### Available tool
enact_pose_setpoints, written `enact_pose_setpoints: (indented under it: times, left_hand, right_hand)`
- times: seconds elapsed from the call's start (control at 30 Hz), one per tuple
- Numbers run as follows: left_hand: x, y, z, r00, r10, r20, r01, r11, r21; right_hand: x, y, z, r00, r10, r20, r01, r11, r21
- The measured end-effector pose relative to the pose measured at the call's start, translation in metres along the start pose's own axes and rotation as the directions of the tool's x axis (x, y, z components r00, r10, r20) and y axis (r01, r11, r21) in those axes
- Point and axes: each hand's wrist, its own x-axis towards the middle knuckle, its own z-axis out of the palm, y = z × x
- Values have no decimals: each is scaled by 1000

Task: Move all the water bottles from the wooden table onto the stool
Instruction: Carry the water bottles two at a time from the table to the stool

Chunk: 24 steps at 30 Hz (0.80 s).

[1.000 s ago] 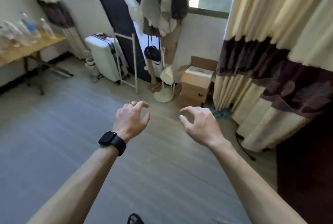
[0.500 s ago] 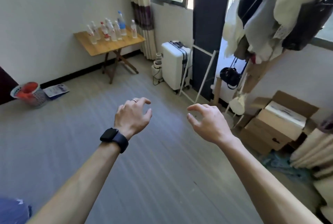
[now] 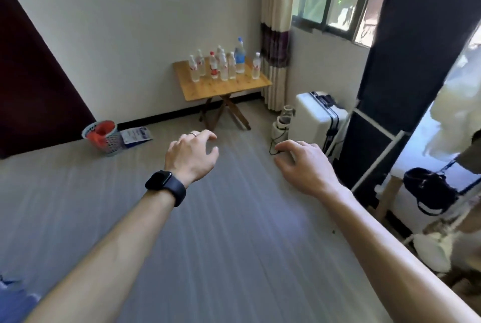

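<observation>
Several clear water bottles (image 3: 223,66) stand upright in a cluster on a small wooden folding table (image 3: 226,87) against the far wall. One taller bottle with a blue label (image 3: 239,56) rises at the back right of the cluster. My left hand (image 3: 191,157), with a black watch on its wrist, and my right hand (image 3: 303,164) are stretched out over the floor. Both have loosely curled fingers and hold nothing. They are well short of the table. No stool is in view.
A mesh basket with red contents (image 3: 102,138) and a paper (image 3: 136,135) lie by the left wall. A white suitcase (image 3: 318,119) and a dark panel (image 3: 406,75) stand to the right. A black bag (image 3: 432,191) hangs at far right.
The view has swung left, bringing the table and bottles from the left edge toward the centre and closer. Both hands stay held out, empty.
</observation>
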Motion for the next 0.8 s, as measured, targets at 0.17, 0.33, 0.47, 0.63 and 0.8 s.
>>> enact_pose_setpoints:
  times: [0.17,0.33,0.47,0.63,0.8]
  left_hand:
    - [104,1,16,998,-54,-22,54,999,4]
    - [206,-16,46,996,-81,-28,82,997,4]
    - [304,-38,74,995,-90,-30,90,996,-10]
    - [441,-58,102,995,-90,-36,90,996,-12]
    - [559,-55,134,999,-40,0,40,999,-30]
  right_hand:
    - [122,21,0,1000,-27,4,27,999,24]
    - [234,39,19,999,-34,28,34,999,11]
    - [330,50,43,999,-25,40,25,1000,10]
    - [458,64,63,999,-5,52,5,1000,-1]
    - [569,90,78,999,27,40,-27,1000,4]
